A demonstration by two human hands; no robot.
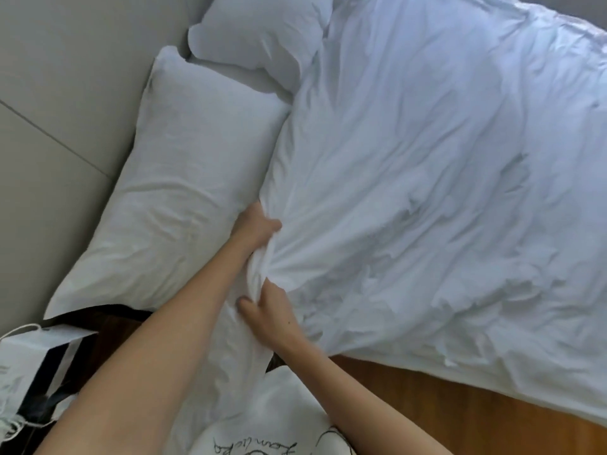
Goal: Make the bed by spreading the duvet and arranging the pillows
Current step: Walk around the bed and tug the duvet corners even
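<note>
A white wrinkled duvet (427, 192) covers most of the bed. Its near corner is bunched up between my hands. My left hand (254, 229) grips the duvet's top edge beside the near pillow (184, 192). Just below it, my right hand (267, 311) clutches the gathered fabric at the bed's side. The near pillow lies lengthwise against the headboard. A second white pillow (259, 41) lies further along the headboard, partly overlapped by the duvet.
A grey padded headboard (59, 93) runs along the left. Wooden floor (443, 405) shows below the hanging duvet edge. A white paper bag (29, 356) with cord handles stands at the lower left by the bed.
</note>
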